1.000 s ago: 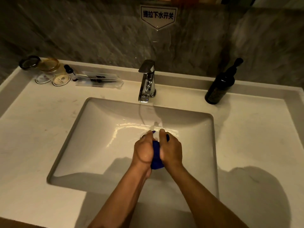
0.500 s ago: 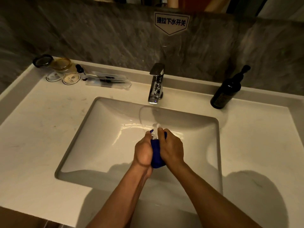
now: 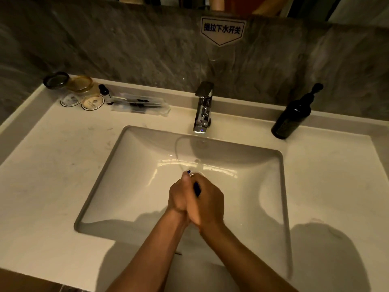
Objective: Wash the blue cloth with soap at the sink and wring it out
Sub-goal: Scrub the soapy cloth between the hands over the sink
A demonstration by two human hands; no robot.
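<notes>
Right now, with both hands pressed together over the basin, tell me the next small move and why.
Probably keep squeezing over the white rectangular sink basin. The left hand and right hand are clamped around the small blue cloth, only a sliver showing, and no stream is visible under the chrome faucet, so it looks like wringing.

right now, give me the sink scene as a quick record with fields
left hand: pressed against the right, fingers round the cloth
right hand: wrapped over the cloth
blue cloth: bunched between the hands, only a sliver shows
sink: white basin, hands over it near the drain
faucet: chrome, behind the basin; flow unclear
dark pump bottle: upright on the counter, right of the faucet
toiletries: back left corner of the counter
</notes>
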